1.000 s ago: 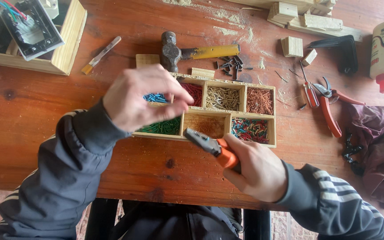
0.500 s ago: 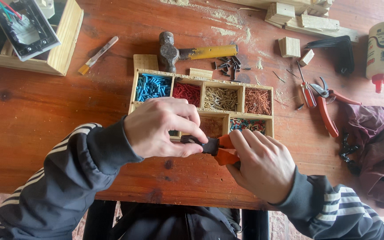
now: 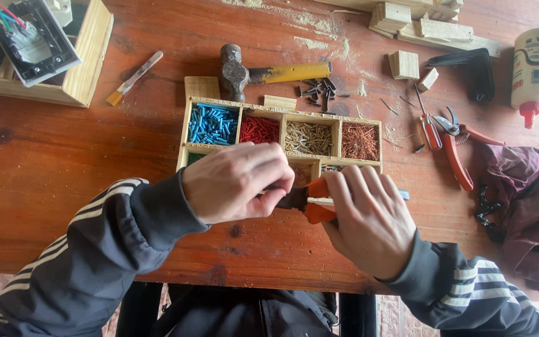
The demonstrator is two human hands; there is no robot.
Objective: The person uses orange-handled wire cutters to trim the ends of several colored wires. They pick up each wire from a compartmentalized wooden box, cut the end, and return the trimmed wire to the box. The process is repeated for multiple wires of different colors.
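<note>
Soft, even daylight, faint shadows, sharp focus throughout

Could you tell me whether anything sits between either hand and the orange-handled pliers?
Nothing visible does. The right hand is wrapped around the orange-handled pliers, and the left hand has its fingers at their dark nose, just in front of the wooden compartment box.

Wooden table (image 3: 63, 162) carrying tools and parts.
Lying on it: compartment box (image 3: 282, 134), hammer (image 3: 263, 73), red pruners (image 3: 453, 140), glue bottle (image 3: 530, 65), wood blocks (image 3: 403, 63).
</note>
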